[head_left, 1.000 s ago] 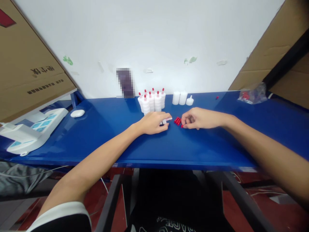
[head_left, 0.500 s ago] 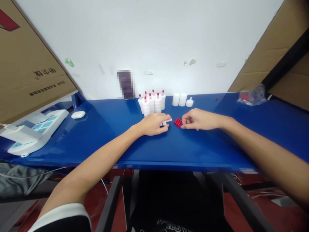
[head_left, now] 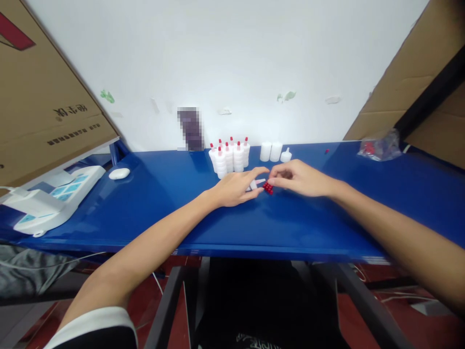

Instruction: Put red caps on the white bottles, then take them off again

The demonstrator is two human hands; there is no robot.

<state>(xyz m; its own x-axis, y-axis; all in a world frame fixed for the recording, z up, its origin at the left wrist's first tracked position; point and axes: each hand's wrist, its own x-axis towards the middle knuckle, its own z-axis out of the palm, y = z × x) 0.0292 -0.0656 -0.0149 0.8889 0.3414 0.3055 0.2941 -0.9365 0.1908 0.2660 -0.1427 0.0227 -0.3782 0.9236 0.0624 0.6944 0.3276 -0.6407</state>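
In the head view my left hand is around a small white squeeze bottle tipped on its side, thumb and index finger on either side of its neck. The bottle's pointed nozzle faces right. My right hand has its thumb and fingertips pinched just above a small cluster of red caps; whatever sits between those fingertips is hidden. Behind my left hand stands a group of white bottles with red-capped tips.
Two white cylindrical containers and a white nozzle top stand near the wall. A lone red cap and a clear plastic bag lie to the right. Leftward are a white oval case and a power strip.
My left hand has shifted slightly right with the bottle, its fingers spread wider. My right hand has moved up and left, over the red caps, so the hands are closer together.
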